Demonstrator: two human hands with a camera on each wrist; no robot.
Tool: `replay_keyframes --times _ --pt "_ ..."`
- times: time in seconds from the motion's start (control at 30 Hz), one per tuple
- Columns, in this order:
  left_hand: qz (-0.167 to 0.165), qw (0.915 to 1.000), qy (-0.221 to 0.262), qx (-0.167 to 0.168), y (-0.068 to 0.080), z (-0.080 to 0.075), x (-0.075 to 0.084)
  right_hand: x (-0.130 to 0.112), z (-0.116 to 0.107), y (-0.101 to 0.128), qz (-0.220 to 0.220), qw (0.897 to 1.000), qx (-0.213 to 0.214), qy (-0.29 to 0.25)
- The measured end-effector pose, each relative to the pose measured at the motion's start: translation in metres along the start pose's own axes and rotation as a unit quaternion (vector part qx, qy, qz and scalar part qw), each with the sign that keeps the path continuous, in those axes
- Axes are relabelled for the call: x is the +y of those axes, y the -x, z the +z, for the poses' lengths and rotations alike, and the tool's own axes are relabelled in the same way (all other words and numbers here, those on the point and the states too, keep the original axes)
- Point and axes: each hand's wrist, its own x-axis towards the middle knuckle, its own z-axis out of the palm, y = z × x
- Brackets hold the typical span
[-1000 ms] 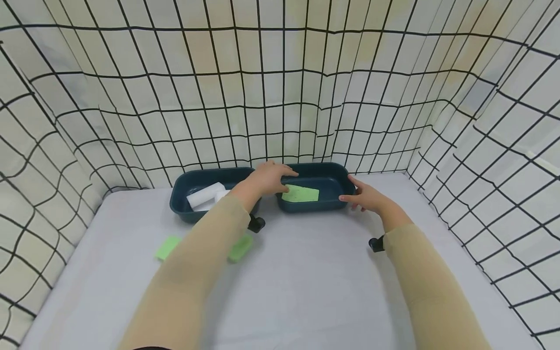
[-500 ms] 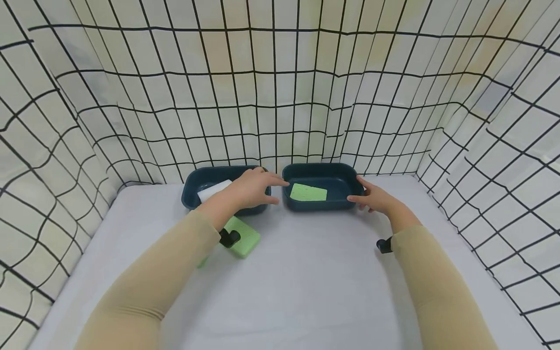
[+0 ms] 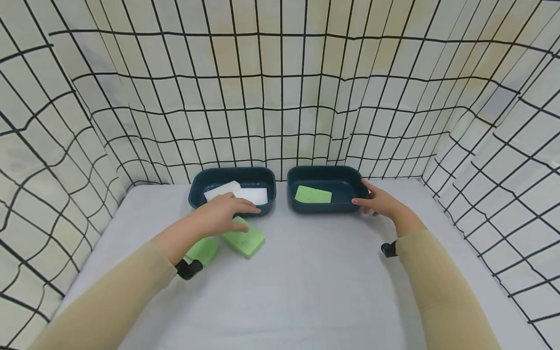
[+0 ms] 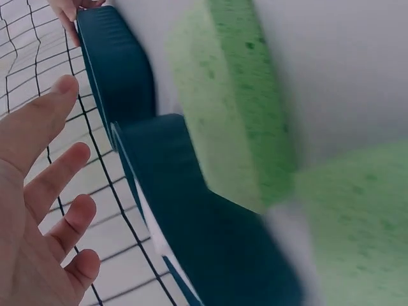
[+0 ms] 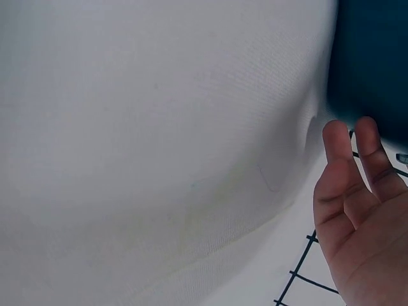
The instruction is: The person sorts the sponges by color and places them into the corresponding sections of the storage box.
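Two dark teal bins stand side by side at the back of the white table. The left bin [image 3: 198, 182] holds white sponges [image 3: 251, 195]; the right bin [image 3: 345, 173] holds one green sponge [image 3: 313, 195]. My left hand [image 3: 225, 214] hovers open, fingers straight, over a green sponge [image 3: 247, 239] lying in front of the left bin. A second green sponge [image 3: 202, 250] lies beside my left wrist. My right hand [image 3: 377, 200] rests open against the right bin's right end. In the left wrist view the open left hand [image 4: 38, 191] is above the green sponge [image 4: 236, 102] and the bin wall [image 4: 191, 223].
Cloth walls [image 3: 280, 97] with a black grid close in the table [image 3: 297, 287] at the back and on both sides. The wrist cameras' black mounts [image 3: 189, 269] sit on both sleeves.
My left hand drew back from the right bin's rim, past the left bin, to above the green sponge on the table. The right hand stayed at the right bin.
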Motion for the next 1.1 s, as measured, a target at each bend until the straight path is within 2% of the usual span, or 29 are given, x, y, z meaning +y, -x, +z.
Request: replay_keyframes --times 0.13,0.2,0.37,0.63,1.1 --pt "0.0 1.0 -0.006 0.001 0.016 0.007 -0.012 0.0 0.001 0.0 -0.001 1.0 0.002 0.003" --pt "0.005 0.9999 -0.01 0.002 0.02 0.012 -0.016 -0.001 0.001 0.001 -0.002 1.0 0.003 0.006" --pt "-0.016 0.9998 0.009 -0.011 0.026 0.021 -0.025 -0.001 0.001 0.002 -0.003 1.0 0.004 0.007" --pt "-0.022 0.9986 0.011 -0.046 0.024 0.035 -0.037 -0.003 0.003 0.004 0.0 1.0 0.011 0.006" --pt "-0.04 0.9965 0.035 -0.063 0.016 0.045 -0.04 0.001 0.004 0.002 0.001 1.0 0.014 -0.002"
